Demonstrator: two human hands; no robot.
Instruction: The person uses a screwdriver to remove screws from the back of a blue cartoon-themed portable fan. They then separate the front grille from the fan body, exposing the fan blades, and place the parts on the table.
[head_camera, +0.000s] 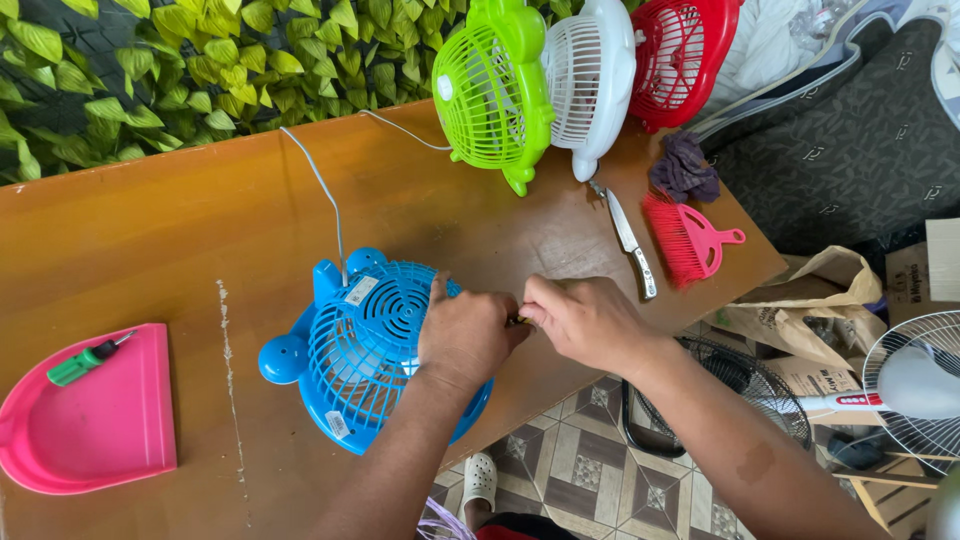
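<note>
The blue fan lies grille-down near the front edge of the wooden table, feet toward me, white cord running away. Its ribbed plastic rear grille carries small white rectangular labels. My left hand rests on the grille, fingers curled together. My right hand pinches a small, largely hidden object at the rim.

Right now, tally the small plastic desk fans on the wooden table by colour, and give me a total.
Blue plastic fan, lying flat under the left hand, with the right hand beside it: 1
Green plastic fan, standing upright: 1
White plastic fan, standing upright: 1
Red plastic fan, standing upright: 1
Total: 4
</note>
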